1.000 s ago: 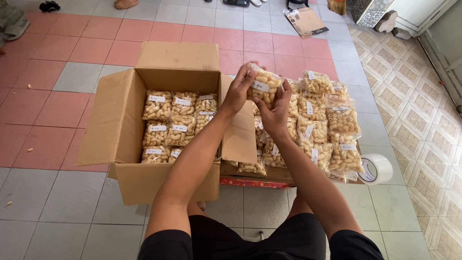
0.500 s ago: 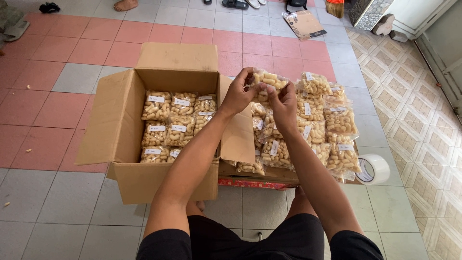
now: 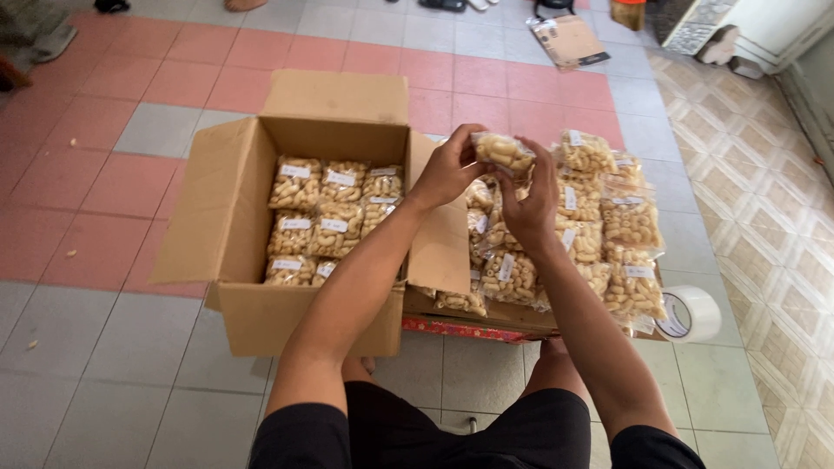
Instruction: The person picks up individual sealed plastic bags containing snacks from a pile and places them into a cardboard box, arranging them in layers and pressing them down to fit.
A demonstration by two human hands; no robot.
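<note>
Packet [image 3: 504, 152] of pale snacks sits pinched between my left hand [image 3: 452, 169] and right hand [image 3: 534, 200], raised above the stack [image 3: 599, 234]. Box [image 3: 234, 208] just left holds more packets; tape roll [image 3: 691, 314] lies right.

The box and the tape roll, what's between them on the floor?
In the head view, a pile of clear snack bags sits on flat cardboard between the box and the tape roll.

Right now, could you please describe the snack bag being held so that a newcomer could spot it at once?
Start at the open box on the tiled floor. Just right of it lies a pile of bags. The bag is above that pile, gripped by the left hand and right hand: the only one lifted.
</note>
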